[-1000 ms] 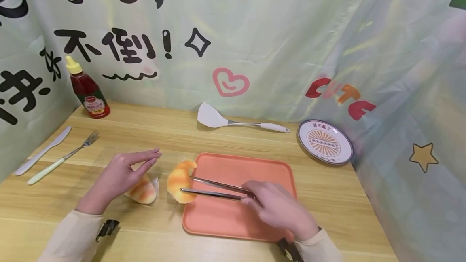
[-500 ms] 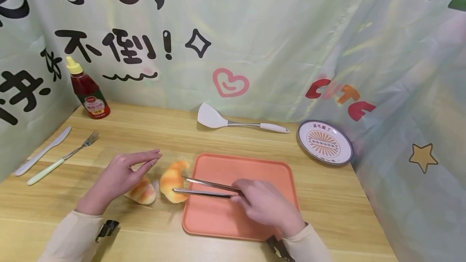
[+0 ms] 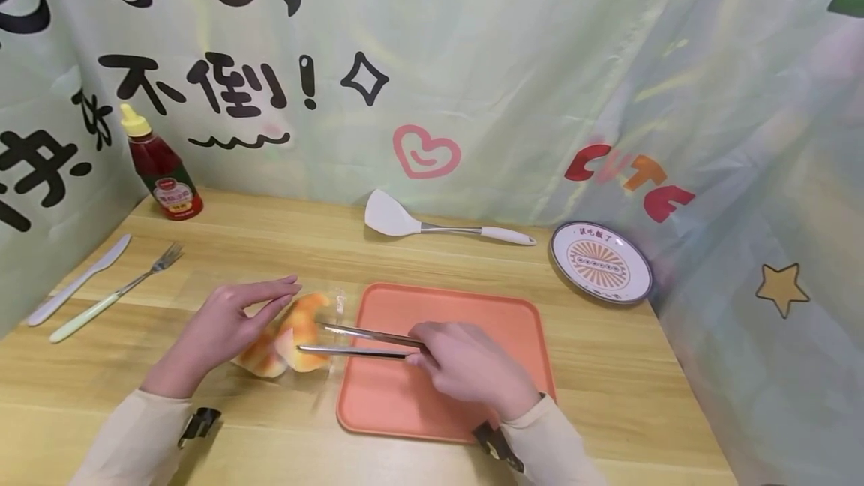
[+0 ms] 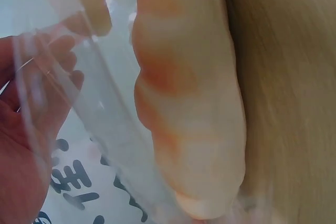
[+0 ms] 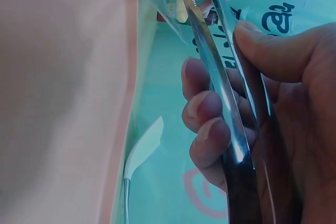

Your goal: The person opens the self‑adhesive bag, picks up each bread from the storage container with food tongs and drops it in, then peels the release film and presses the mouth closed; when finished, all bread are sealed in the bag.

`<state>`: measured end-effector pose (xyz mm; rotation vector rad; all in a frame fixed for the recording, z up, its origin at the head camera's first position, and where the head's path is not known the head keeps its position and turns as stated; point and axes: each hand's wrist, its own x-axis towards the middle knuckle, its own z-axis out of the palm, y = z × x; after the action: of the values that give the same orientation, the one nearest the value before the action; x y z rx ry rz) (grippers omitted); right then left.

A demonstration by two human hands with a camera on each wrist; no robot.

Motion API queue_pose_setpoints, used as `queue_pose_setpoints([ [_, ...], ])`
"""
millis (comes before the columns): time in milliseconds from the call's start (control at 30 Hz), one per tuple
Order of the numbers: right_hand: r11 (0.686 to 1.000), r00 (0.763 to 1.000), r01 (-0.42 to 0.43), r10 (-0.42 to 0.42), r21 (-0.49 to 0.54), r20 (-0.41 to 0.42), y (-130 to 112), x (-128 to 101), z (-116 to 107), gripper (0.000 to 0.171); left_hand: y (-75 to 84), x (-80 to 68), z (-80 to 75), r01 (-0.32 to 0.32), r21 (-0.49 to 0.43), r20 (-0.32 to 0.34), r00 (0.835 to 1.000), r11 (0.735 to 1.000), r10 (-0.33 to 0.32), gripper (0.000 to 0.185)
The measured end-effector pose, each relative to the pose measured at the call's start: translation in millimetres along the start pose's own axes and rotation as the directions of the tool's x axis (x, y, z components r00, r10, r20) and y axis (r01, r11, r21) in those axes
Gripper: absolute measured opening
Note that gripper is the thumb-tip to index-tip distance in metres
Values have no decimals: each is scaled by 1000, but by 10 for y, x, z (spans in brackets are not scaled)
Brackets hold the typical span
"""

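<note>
With curled fingers and thumb, my right hand (image 3: 466, 366) grips metal tongs (image 3: 367, 343). The tips of the tongs are on a croissant-shaped bread (image 3: 307, 332) in a clear wrapper (image 3: 337, 306), left of the orange tray (image 3: 439, 411). My left hand (image 3: 232, 321) is held over a second bread (image 3: 259, 360), partly covering it, with the fingers extended and nothing gripped. The two breads overlap in the head view. In the left wrist view, the second bread (image 4: 189, 103) is large and close, and clear film crosses in front of my left hand (image 4: 31, 114).
A fork (image 3: 121, 295) and a knife (image 3: 81, 280) lie at the left, with a red sauce bottle (image 3: 164, 171) behind them. Along the back is a white spatula (image 3: 445, 227). A patterned plate (image 3: 602, 262) leans at the back right by the curtain (image 3: 506, 81).
My right hand has moved left with the tongs, carrying the croissant-shaped bread off the tray's left edge to beside the second bread. My left hand has stayed in place.
</note>
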<state>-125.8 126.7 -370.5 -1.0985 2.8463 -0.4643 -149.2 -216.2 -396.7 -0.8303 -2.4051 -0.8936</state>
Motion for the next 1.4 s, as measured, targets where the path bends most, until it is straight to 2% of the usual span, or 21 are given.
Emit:
queue_pose_setpoints([
  [533,997,998,19,-23,76,52,-59,209,87,15,18,-3,0,19,8,27,999,1000,-20,32],
  [733,995,998,29,-34,98,47,-105,292,92,17,28,19,-1,19,11,28,999,1000,-19,32],
  [1000,995,997,22,-29,97,65,-155,397,113,19,55,62,9,43,-39,38,998,998,-41,32],
  [1400,998,997,30,-35,61,71,-206,549,170,20,5,32,28,16,-20,15,1000,1000,-15,33],
])
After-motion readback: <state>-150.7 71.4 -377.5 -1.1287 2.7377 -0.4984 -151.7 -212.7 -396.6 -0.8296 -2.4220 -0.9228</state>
